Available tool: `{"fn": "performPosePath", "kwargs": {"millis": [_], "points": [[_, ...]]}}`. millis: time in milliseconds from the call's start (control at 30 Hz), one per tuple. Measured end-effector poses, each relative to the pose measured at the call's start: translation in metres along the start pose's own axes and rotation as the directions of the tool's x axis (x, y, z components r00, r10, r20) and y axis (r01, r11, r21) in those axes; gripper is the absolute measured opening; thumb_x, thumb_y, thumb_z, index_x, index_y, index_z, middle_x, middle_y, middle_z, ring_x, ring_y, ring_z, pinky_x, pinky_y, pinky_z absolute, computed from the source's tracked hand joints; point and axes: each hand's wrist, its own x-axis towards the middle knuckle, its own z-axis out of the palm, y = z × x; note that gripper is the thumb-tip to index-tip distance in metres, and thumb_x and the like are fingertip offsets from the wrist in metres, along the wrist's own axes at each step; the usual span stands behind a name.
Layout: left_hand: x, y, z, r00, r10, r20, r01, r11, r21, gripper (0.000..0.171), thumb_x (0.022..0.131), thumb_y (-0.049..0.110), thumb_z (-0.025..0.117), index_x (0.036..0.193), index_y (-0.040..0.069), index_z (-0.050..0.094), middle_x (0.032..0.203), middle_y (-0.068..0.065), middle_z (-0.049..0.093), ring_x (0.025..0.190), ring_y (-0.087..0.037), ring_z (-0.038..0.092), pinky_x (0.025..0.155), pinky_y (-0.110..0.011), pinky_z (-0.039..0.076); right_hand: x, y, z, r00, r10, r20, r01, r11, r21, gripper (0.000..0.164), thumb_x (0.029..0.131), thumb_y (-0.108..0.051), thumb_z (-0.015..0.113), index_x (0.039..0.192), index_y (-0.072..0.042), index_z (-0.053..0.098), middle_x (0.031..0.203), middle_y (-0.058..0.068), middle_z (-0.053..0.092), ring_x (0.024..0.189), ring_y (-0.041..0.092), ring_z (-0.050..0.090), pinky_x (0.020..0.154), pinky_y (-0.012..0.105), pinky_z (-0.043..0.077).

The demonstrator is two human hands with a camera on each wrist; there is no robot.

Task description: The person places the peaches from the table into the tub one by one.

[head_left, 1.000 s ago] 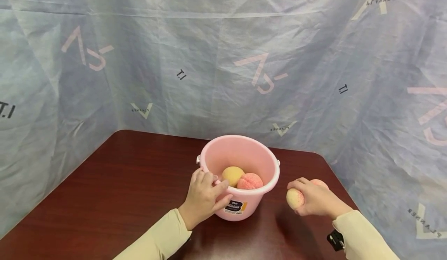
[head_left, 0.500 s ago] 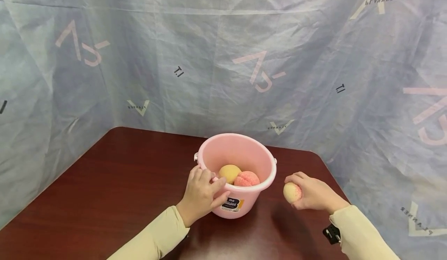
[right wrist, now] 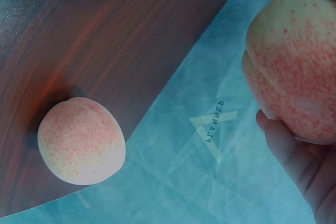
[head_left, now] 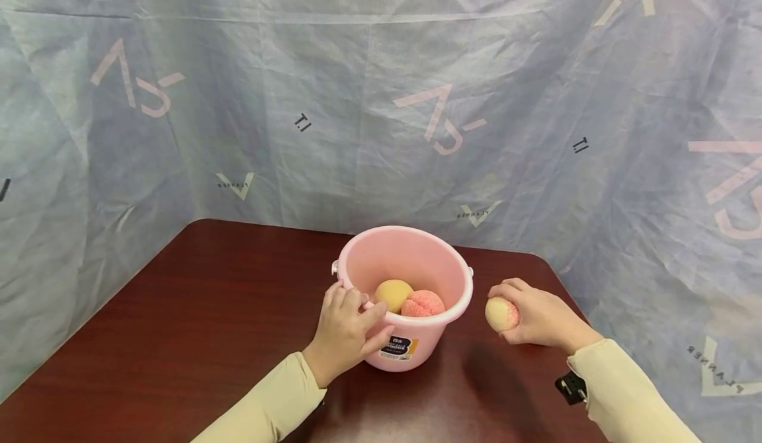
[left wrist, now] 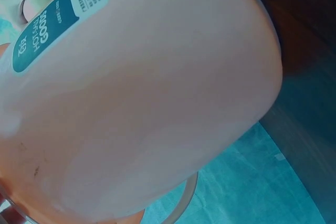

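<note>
A pink bucket (head_left: 411,344) with a dark label stands on the table, a yellow round fruit (head_left: 393,295) and a reddish peach (head_left: 424,303) inside it. My left hand (head_left: 342,334) grips its near left rim, thumb outside. Most of the left wrist view is filled by the bucket's side. To the right of the bucket, my right hand (head_left: 544,317) holds a pale yellow and pink peach (head_left: 501,314) above the table, thumb below and fingers over the top. Another peach (right wrist: 81,141) lies on the table in the right wrist view; in the head view the right hand hides it.
The dark red-brown table (head_left: 238,284) has a right edge close past the right hand. Grey-blue cloth (head_left: 357,99) with printed letters hangs around its back and sides. The bucket's handle (left wrist: 184,203) hangs down in the left wrist view.
My right hand has risen a little with the peach. The peach on the table, partly seen behind that hand earlier, is now hidden in the head view. My left hand stays on the rim.
</note>
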Motion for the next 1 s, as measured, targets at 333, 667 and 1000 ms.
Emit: {"fn": "performPosePath", "kwargs": {"millis": [333,667,1000], "points": [[-0.001,0.001,-0.001,1.0,0.0,-0.001,0.0,1.0,0.004,0.035,0.097,0.039,0.041,0.086,0.014,0.062,0.076,-0.004,0.042,0.068,-0.023,0.04,0.074,-0.045,0.04,0.003,-0.002,-0.004,0.999,0.003,-0.035,-0.005,0.999,-0.046,0.051,0.06,-0.021,0.078,0.108,-0.016,0.062,0.111,0.005,0.058,0.082,0.018,0.06,0.063,0.034,0.047],[-0.003,0.002,-0.001,1.0,-0.011,0.013,0.011,1.0,0.01,0.037,0.098,0.04,0.038,0.087,0.015,0.062,0.076,-0.004,0.041,0.068,-0.022,0.04,0.074,-0.046,0.04,0.007,-0.006,-0.007,0.996,-0.026,-0.08,0.022,0.998,-0.051,0.052,0.06,-0.021,0.079,0.109,-0.018,0.062,0.112,0.002,0.057,0.086,0.018,0.059,0.065,0.035,0.047],[-0.001,0.0,-0.001,1.0,-0.002,0.019,0.002,1.0,0.016,0.037,0.098,0.041,0.039,0.087,0.015,0.063,0.076,-0.005,0.041,0.068,-0.023,0.039,0.074,-0.045,0.04,0.017,-0.009,-0.012,0.963,-0.154,-0.223,0.131,0.985,-0.114,0.054,0.056,-0.021,0.08,0.107,-0.02,0.062,0.113,0.001,0.057,0.09,0.02,0.059,0.065,0.037,0.047]]}}
